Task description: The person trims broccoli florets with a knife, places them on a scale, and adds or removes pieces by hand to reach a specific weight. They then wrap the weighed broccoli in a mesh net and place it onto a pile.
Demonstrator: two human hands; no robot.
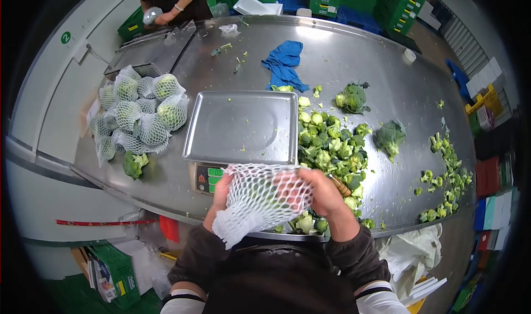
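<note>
A white foam net sleeve (249, 206) is held between both hands above the front edge of the steel table. My left hand (221, 195) grips its left side, fingers mostly hidden by the mesh. My right hand (323, 192) is closed around the right end, and its fingers show through the netting. Something greenish shows through the mesh; I cannot tell whether it lies inside or behind. Just beyond the sleeve stands a weighing scale (240, 123) with a bare metal pan. Cut broccoli florets (329, 142) are heaped right of the scale, with a wooden handle (340, 187) beside my right hand.
Netted broccoli heads (141, 112) are piled at left, near one bare broccoli head (134, 164). Two whole heads (352, 98) and scattered florets (448, 175) lie at right. A blue cloth (286, 65) rests behind the scale. Another person (171, 4) works at the far left.
</note>
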